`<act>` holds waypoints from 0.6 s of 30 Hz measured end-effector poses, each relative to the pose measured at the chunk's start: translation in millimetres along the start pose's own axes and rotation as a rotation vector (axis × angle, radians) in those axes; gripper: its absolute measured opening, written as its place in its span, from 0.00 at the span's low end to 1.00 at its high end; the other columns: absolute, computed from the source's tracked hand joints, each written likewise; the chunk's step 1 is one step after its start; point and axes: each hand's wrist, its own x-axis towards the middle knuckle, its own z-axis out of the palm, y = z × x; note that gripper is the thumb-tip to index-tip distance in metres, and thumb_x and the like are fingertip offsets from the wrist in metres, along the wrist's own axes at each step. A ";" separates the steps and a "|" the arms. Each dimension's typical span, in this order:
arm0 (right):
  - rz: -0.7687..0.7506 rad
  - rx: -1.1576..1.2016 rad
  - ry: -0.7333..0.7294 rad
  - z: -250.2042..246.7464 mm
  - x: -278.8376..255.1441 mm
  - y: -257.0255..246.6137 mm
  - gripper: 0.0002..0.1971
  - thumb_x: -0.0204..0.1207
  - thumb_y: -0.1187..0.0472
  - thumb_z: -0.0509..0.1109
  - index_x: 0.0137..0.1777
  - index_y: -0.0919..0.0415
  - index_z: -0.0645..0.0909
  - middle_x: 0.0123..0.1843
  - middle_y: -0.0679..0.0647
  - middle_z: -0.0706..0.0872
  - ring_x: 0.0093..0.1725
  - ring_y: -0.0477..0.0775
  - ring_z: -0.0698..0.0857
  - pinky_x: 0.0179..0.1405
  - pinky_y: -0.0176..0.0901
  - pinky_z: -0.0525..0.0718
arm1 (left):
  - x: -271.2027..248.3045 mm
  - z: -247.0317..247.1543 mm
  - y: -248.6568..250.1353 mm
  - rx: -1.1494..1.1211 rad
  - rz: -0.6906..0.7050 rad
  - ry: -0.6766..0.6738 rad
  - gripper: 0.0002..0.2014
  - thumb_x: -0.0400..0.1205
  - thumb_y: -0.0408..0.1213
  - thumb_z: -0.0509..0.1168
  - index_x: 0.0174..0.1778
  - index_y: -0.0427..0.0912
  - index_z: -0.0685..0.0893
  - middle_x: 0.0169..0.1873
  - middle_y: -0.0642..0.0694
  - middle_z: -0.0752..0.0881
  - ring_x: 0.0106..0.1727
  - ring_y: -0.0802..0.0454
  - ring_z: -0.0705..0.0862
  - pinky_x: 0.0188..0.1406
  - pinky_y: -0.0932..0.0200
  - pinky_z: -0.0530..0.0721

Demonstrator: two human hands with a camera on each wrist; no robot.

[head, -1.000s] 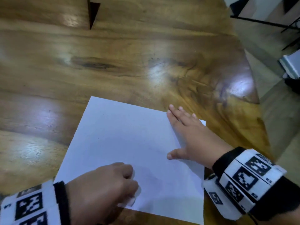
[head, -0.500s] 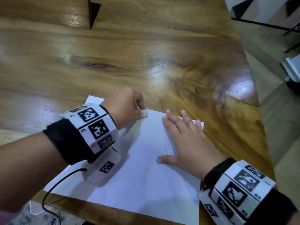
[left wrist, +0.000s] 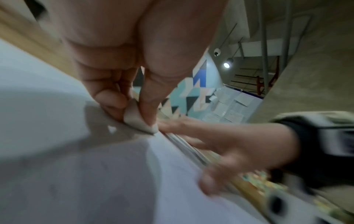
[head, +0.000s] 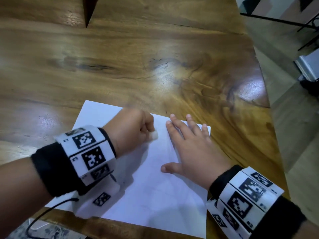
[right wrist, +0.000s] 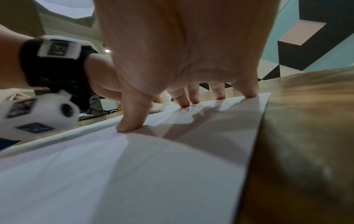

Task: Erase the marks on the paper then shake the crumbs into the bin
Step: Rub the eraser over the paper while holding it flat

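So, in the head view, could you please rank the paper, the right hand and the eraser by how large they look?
1. paper
2. right hand, flat on the paper
3. eraser, mostly hidden in the left hand, so only its tip is judged

Left hand (head: 131, 130) fisted (thumb pinching), right hand (head: 191, 152) flat, fingers spread.

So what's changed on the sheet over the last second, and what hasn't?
The left hand, pinching the eraser, went from the sheet's near edge up to its far edge, beside the right hand's fingertips. It has barely shifted in the last half second. The right hand stayed flat on the paper, holding it down on the table. The paper has not visibly moved.
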 end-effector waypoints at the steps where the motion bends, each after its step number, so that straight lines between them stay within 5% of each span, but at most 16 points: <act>1: -0.001 -0.002 0.004 0.3 0.4 0.3 0.53 0.69 0.32 0.64 0.81 0.50 0.33 0.82 0.42 0.29 0.81 0.58 0.29 0.80 0.66 0.38 | -2.3 1.9 2.2 0.018 0.018 -0.044 0.08 0.72 0.41 0.72 0.29 0.49 0.81 0.22 0.57 0.78 0.23 0.64 0.75 0.24 0.76 0.70; 6: -0.006 -0.011 0.001 1.0 -0.1 0.6 0.53 0.69 0.31 0.63 0.81 0.51 0.32 0.82 0.42 0.28 0.81 0.58 0.29 0.80 0.66 0.38 | 19.7 -14.2 3.5 0.051 -0.059 0.126 0.07 0.72 0.38 0.72 0.43 0.41 0.86 0.31 0.48 0.81 0.34 0.52 0.77 0.30 0.62 0.64; 8: -0.005 -0.002 0.009 0.8 0.4 0.9 0.53 0.69 0.31 0.63 0.81 0.51 0.32 0.82 0.42 0.29 0.81 0.58 0.29 0.80 0.66 0.38 | 16.6 -9.0 5.8 0.031 -0.048 0.112 0.06 0.72 0.39 0.71 0.41 0.41 0.86 0.30 0.48 0.81 0.32 0.51 0.77 0.30 0.62 0.68; 11: -0.005 0.009 0.013 1.1 0.5 0.8 0.53 0.68 0.32 0.64 0.81 0.50 0.33 0.82 0.42 0.29 0.81 0.58 0.29 0.80 0.66 0.38 | 2.4 5.2 10.6 0.027 0.012 -0.013 0.05 0.73 0.41 0.70 0.37 0.43 0.85 0.22 0.57 0.78 0.25 0.63 0.74 0.25 0.75 0.67; 15: -0.011 0.005 0.016 1.4 0.2 1.1 0.53 0.68 0.31 0.64 0.81 0.51 0.33 0.82 0.42 0.29 0.81 0.58 0.29 0.80 0.66 0.38 | 18.1 -6.8 6.4 0.022 -0.040 0.104 0.07 0.72 0.40 0.72 0.41 0.41 0.86 0.30 0.49 0.81 0.33 0.52 0.77 0.30 0.63 0.70; 18: -0.011 0.013 0.019 1.1 0.2 1.3 0.53 0.68 0.32 0.64 0.81 0.51 0.34 0.82 0.42 0.30 0.81 0.58 0.29 0.80 0.66 0.37 | 16.4 -4.5 6.5 0.008 -0.025 0.082 0.05 0.72 0.40 0.72 0.35 0.44 0.84 0.26 0.52 0.79 0.28 0.56 0.76 0.28 0.64 0.70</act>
